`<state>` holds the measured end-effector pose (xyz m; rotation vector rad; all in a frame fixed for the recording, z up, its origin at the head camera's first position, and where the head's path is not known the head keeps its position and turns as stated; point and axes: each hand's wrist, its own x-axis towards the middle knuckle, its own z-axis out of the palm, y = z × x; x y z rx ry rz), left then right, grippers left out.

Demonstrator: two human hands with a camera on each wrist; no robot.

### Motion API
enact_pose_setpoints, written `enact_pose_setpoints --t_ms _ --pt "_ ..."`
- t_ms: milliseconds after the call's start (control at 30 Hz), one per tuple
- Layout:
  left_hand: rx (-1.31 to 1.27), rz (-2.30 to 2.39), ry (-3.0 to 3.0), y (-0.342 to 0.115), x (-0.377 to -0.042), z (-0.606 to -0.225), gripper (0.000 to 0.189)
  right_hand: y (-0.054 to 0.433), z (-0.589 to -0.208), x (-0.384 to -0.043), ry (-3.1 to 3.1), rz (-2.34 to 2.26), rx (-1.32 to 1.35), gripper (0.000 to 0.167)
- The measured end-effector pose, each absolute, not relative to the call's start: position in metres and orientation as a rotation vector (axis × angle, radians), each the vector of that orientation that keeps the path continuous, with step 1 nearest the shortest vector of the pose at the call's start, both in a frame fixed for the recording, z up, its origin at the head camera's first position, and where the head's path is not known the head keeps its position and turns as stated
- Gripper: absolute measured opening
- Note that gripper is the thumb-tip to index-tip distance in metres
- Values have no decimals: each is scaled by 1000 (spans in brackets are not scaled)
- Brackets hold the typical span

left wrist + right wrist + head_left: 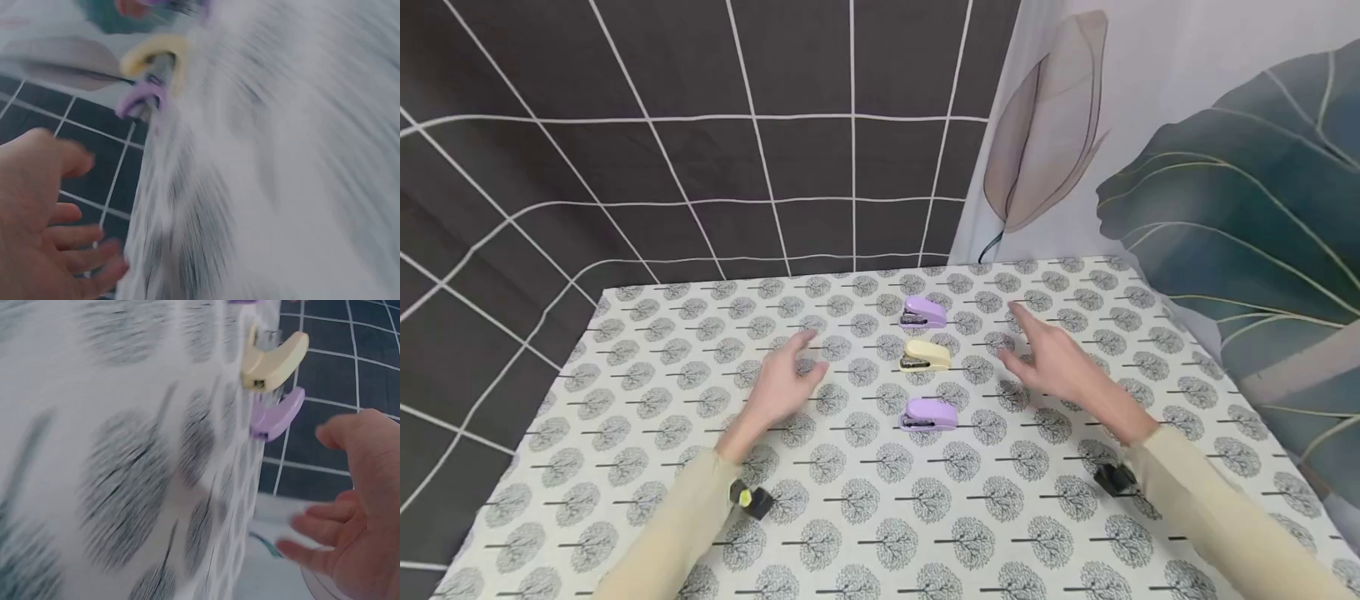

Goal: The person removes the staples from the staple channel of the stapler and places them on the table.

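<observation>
Three staplers stand in a column on the table: a purple stapler (924,312) at the back, a pale yellow stapler (927,356) in the middle and another purple stapler (929,414) nearest the front. To their left hovers my left hand (783,385), fingers loosely extended, touching none of them. On the other side my right hand (1054,357) reaches in from the right, thumb and fingers apart, holding nothing. The right wrist view shows the yellow stapler (275,364) and a purple stapler (277,415) beyond the hand; the left wrist view is blurred.
A white cloth with a tree print (820,517) covers the table. Behind and to the left hangs a dark curtain with a white grid (700,158); a pale leaf-patterned curtain (1150,108) hangs at the right. Each wrist carries a small black device (760,502).
</observation>
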<state>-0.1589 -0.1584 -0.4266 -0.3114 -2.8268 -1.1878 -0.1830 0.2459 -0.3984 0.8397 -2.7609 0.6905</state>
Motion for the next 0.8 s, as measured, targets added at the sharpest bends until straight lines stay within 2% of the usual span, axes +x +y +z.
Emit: enact_pose_setpoints --t_ms 100,233,433,800 --pt "-205 -1526 -2703 -145 -177 -425 45 226 -397 -203 -2731 876 880 54" --pt "-139 -1743 -2664 -121 -204 -426 38 202 -396 -228 -2724 994 941 45" --pt "-249 -1719 -2721 -82 -238 -427 42 179 -396 -251 -2761 892 945 47" --pt "-228 -1741 -2732 -62 -258 -439 45 153 -395 -270 -2968 810 946 54"
